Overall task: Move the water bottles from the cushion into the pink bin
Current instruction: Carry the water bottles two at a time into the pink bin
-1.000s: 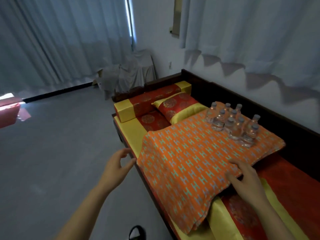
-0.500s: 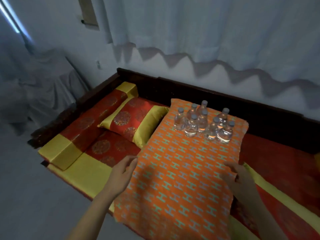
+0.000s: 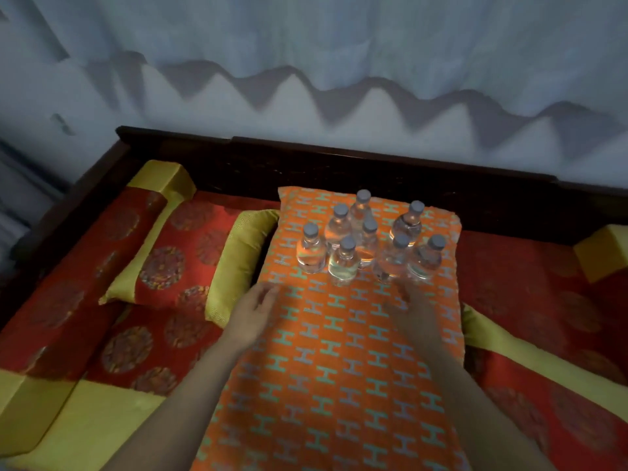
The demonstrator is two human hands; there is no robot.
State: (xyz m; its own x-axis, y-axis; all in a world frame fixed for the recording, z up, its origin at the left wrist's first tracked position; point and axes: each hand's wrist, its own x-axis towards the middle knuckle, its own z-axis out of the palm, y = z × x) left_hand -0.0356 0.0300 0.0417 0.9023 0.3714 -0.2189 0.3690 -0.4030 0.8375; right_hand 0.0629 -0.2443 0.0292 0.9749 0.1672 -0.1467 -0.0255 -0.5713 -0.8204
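A home sitting room is suggested: a dark wooden daybed (image 3: 339, 164) is spread with red-and-gold mats (image 3: 543, 300), a matching pillow (image 3: 176, 263) at 9 o'clock, and pale curtains (image 3: 339, 39) are hung along the wall at 12 o'clock.

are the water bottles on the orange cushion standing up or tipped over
Upright: all eight water bottles stand on the orange cushion, grey caps on top, none lying down.

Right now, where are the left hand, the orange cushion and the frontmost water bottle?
left hand (image 3: 253, 316), head view, on the back of the hand.
orange cushion (image 3: 339, 385), head view, on bare patterned fabric between the arms.
frontmost water bottle (image 3: 344, 265), head view, on its clear body.
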